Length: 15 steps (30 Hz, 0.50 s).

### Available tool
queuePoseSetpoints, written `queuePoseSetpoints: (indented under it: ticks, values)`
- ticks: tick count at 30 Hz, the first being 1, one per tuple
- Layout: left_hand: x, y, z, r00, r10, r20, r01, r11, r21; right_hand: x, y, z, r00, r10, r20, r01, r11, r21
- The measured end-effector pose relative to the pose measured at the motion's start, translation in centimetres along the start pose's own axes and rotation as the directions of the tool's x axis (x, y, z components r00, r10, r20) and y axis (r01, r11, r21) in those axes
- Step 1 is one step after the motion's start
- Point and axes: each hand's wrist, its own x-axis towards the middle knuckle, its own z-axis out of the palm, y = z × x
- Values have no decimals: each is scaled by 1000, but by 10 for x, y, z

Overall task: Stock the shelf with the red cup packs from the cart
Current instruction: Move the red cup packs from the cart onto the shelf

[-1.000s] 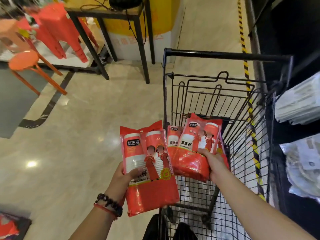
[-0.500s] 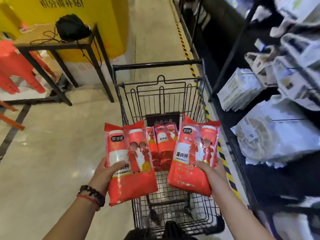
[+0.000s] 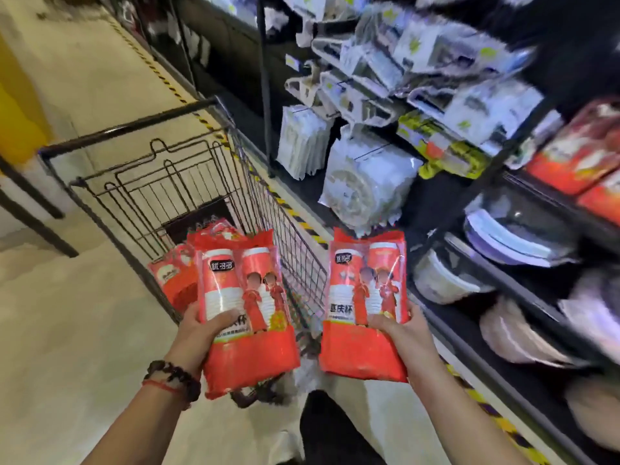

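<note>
Each hand grips one red pack — left hand (image 3: 198,330) beside the cart (image 3: 134,129) rim, right hand (image 3: 406,330) near the shelf (image 3: 496,374) edge.

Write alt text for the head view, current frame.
A person's left hand and right hand each hold a red cup pack, left pack and right pack, over a wire cart holding more red packs. A dark shelf of wrapped goods stands at right.

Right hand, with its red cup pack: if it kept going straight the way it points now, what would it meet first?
Probably the white bagged plates on the low shelf. The right hand and its red cup pack point up-frame toward them, though depth is hard to judge.
</note>
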Motion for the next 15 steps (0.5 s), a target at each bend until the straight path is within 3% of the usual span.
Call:
queuePoseSetpoints:
  ticks: [6,15]
  values:
    - [-34,-14,81,964,-23,264,-9,993,122,-87,15,-95,966,-49,-254,79,991,109]
    - [-112,-51,254,835,-67,546,-80,967,242,-191,59,-249,816,-19,-578,152,971,183]
